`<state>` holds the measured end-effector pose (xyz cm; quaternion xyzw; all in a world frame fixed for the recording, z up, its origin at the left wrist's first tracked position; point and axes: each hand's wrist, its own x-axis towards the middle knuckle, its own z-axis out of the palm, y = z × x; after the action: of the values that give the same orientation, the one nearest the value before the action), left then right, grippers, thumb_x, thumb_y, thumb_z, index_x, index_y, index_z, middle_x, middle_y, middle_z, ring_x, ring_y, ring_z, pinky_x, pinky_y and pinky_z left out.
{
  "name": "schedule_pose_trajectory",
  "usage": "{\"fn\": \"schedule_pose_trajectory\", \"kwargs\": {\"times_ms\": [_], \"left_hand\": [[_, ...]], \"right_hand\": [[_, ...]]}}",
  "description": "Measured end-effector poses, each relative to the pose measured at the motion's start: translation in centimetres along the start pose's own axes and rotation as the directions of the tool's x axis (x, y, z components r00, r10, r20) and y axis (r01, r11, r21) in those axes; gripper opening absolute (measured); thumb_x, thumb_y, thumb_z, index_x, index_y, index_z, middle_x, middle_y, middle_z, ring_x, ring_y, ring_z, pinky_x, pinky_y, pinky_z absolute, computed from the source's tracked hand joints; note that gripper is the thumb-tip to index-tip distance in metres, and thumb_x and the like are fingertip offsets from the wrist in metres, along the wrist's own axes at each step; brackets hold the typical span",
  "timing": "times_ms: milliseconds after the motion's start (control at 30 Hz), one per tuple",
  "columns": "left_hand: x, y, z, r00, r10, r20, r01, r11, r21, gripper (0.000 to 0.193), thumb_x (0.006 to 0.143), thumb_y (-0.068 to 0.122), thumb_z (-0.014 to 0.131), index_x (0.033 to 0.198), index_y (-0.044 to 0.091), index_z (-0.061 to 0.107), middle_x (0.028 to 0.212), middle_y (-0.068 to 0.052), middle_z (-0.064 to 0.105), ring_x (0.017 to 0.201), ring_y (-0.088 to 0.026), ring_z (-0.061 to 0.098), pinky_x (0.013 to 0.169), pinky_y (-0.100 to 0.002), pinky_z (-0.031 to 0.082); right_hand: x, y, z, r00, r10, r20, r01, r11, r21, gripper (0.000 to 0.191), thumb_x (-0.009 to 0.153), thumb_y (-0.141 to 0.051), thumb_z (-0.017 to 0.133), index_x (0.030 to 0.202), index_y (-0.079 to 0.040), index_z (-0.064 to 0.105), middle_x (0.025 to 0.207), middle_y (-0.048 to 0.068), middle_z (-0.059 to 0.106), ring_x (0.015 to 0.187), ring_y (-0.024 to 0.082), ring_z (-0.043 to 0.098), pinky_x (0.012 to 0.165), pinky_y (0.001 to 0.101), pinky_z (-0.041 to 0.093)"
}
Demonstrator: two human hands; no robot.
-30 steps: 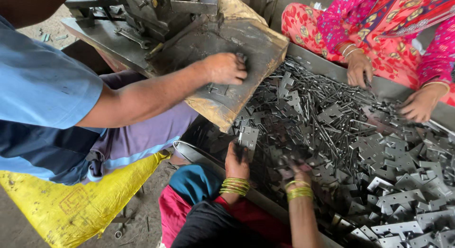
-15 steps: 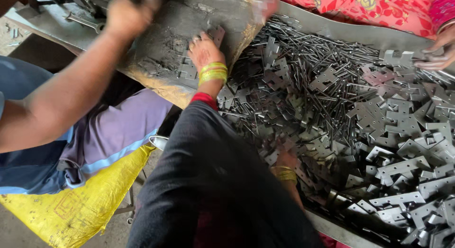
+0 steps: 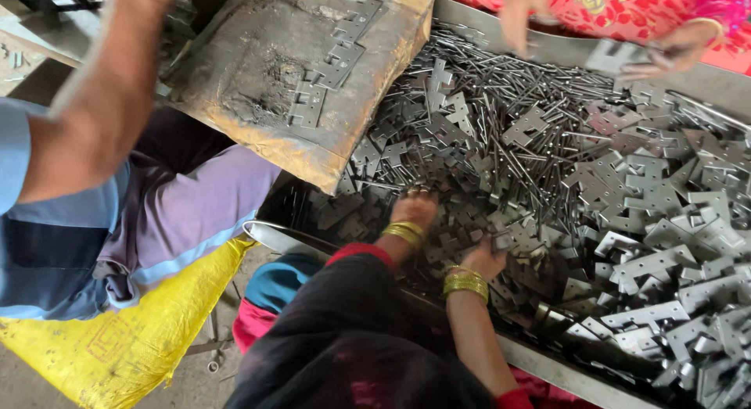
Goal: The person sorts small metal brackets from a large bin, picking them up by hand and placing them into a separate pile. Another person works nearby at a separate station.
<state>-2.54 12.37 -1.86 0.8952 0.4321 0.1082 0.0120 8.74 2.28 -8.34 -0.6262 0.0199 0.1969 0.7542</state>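
My left hand (image 3: 415,209), with gold bangles on the wrist, reaches down into a big heap of grey metal hinge plates (image 3: 626,198); its fingers are buried among the pieces. My right hand (image 3: 485,259), also bangled, rests curled on plates just to the right, near the heap's front edge. Several hinge plates (image 3: 332,65) lie in a row on a worn, dirty board (image 3: 258,80) to the upper left.
The heap lies in a metal tray (image 3: 270,235) with thin steel pins (image 3: 508,73) mixed in. A person in a blue shirt sits at left, arm (image 3: 102,104) raised. Another person in pink at top right handles a plate (image 3: 618,55). A yellow sack (image 3: 117,339) lies below.
My left hand has left the board and come back down into the heap. The blue-shirted person's arm has lifted off the board towards the upper left.
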Motion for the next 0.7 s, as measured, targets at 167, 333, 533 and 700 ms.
{"fn": "schedule_pose_trajectory", "kwargs": {"times_ms": [167, 333, 533, 700], "left_hand": [[1.7, 4.6, -0.8, 0.927, -0.098, -0.362, 0.155, 0.979, 0.132, 0.022, 0.084, 0.020, 0.056, 0.097, 0.011, 0.071, 0.092, -0.010, 0.073, 0.086, -0.030, 0.072, 0.066, -0.047, 0.054], [1.8, 2.1, -2.1, 0.873, -0.487, 0.034, 0.487, 0.864, -0.130, 0.024, 0.088, 0.030, 0.062, 0.082, 0.010, 0.074, 0.083, -0.013, 0.072, 0.080, -0.035, 0.071, 0.070, -0.047, 0.056], [-0.1, 0.0, -2.8, 0.957, -0.278, 0.086, 0.288, 0.947, -0.145, 0.015, 0.082, 0.016, 0.061, 0.085, 0.013, 0.075, 0.086, -0.013, 0.075, 0.084, -0.032, 0.072, 0.073, -0.045, 0.056], [1.9, 2.9, -0.3, 0.941, -0.259, -0.217, 0.285, 0.953, 0.102, 0.017, 0.080, 0.018, 0.063, 0.089, 0.009, 0.075, 0.084, -0.010, 0.076, 0.078, -0.028, 0.074, 0.070, -0.045, 0.056]], "right_hand": [[1.3, -0.5, -1.6, 0.998, -0.011, 0.057, 0.017, 0.995, -0.095, 0.037, 0.092, -0.016, 0.072, 0.124, 0.002, 0.068, 0.119, 0.012, 0.073, 0.100, 0.023, 0.066, 0.090, 0.0349, 0.051], [3.5, -1.0, -4.8, 0.944, 0.283, 0.168, -0.200, 0.899, -0.389, 0.047, 0.095, -0.027, 0.075, 0.129, 0.004, 0.069, 0.115, 0.032, 0.068, 0.088, 0.034, 0.056, 0.078, 0.0492, 0.043], [3.4, -0.1, -4.6, 0.900, 0.262, 0.348, 0.018, 0.776, -0.631, 0.047, 0.094, -0.032, 0.075, 0.125, 0.003, 0.067, 0.121, 0.015, 0.071, 0.103, 0.028, 0.065, 0.092, 0.0387, 0.049], [2.1, -0.6, -5.0, 0.908, 0.247, 0.338, -0.204, 0.966, -0.157, 0.038, 0.089, -0.019, 0.072, 0.122, 0.000, 0.071, 0.118, 0.011, 0.074, 0.100, 0.024, 0.067, 0.087, 0.0362, 0.053]]}}
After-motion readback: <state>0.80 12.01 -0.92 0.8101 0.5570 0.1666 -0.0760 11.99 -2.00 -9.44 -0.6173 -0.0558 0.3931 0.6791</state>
